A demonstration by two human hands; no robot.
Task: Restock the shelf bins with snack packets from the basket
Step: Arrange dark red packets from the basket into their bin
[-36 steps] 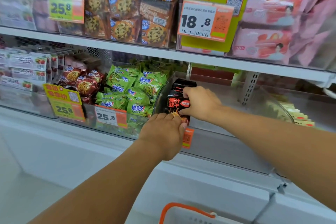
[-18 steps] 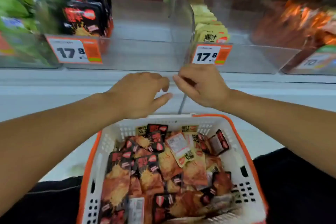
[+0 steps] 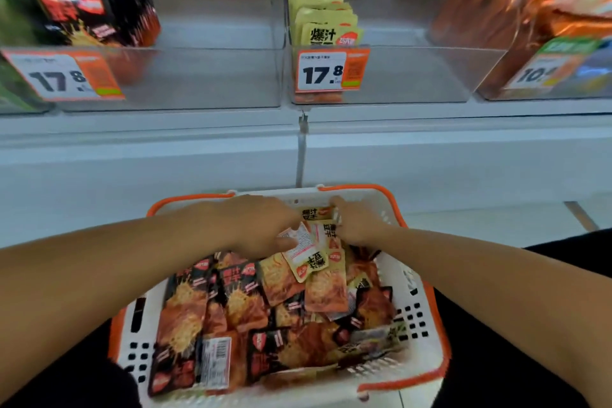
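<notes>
Snack packets are heaped in a white basket with an orange rim, which is seen low in the view, below the shelf edge. Most of the basket's floor is covered, and bare wall is seen only along its sides. On the shelf above, a clear bin is stocked with black packets only at its left, the rest being bare. The next bin is filled with a row of yellow packets along its left wall, with open room to the right. Both hands are reached into the basket's far end. A pale packet is touched by the left hand, fingers loosely spread. A yellow packet is touched at its edge by the right hand; whether it is gripped cannot be told.
</notes>
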